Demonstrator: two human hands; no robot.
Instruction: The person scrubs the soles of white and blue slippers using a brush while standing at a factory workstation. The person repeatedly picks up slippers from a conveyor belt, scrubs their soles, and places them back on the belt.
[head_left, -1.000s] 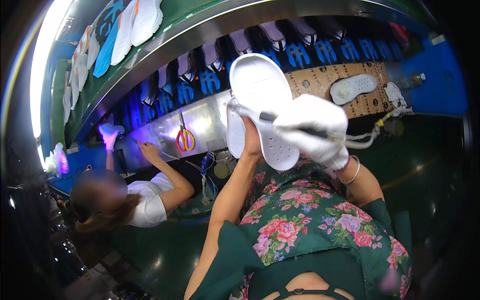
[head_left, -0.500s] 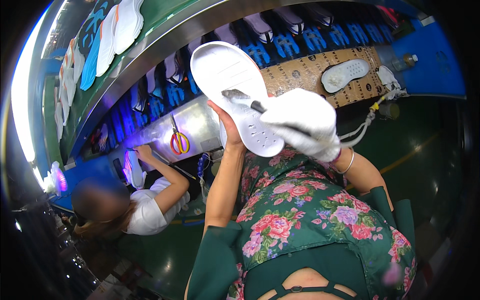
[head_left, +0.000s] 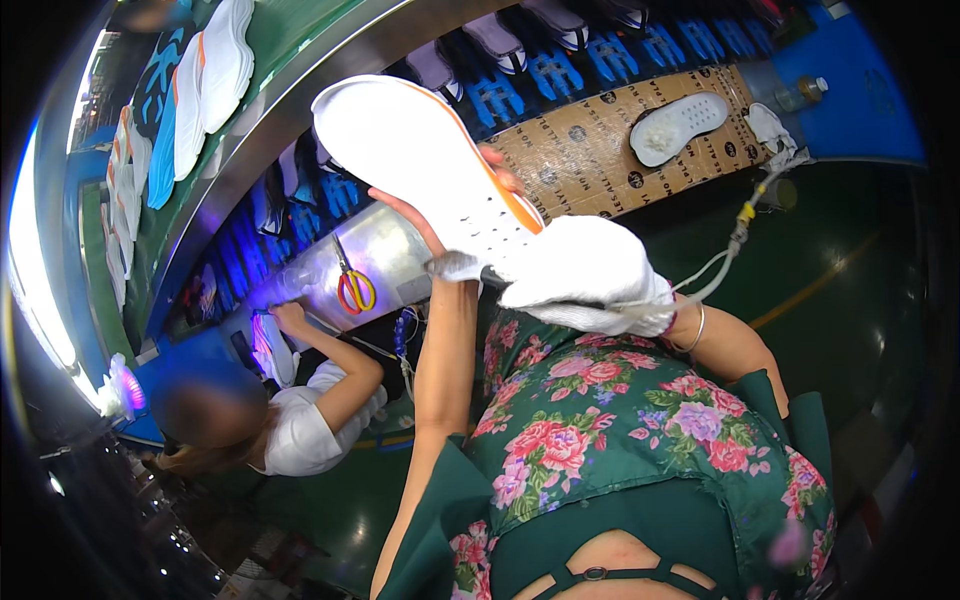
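My left hand (head_left: 415, 222) holds a white shoe sole (head_left: 395, 130) from beneath, its thumb and fingers showing at both edges. Orange runs along the sole's right side, and small holes dot its heel half. On my right hand (head_left: 592, 272) is a white glove; its fingers are closed around a brush (head_left: 458, 266) with a dark handle. The brush head lies by the heel end, over my left wrist; I cannot tell if it touches the sole. The glove covers part of the heel.
Scissors (head_left: 352, 286) with red and yellow handles lie on the metal bench. Cardboard (head_left: 580, 150) bears another sole (head_left: 680, 130), with a white cloth (head_left: 768, 127) and bottle (head_left: 800, 94) beyond. A hose (head_left: 742, 222) hangs at right. A co-worker (head_left: 315, 420) handles a shoe at left.
The sole has shifted left and tilted, so its orange side shows more. The brush has gone from the sole's middle down to its heel end.
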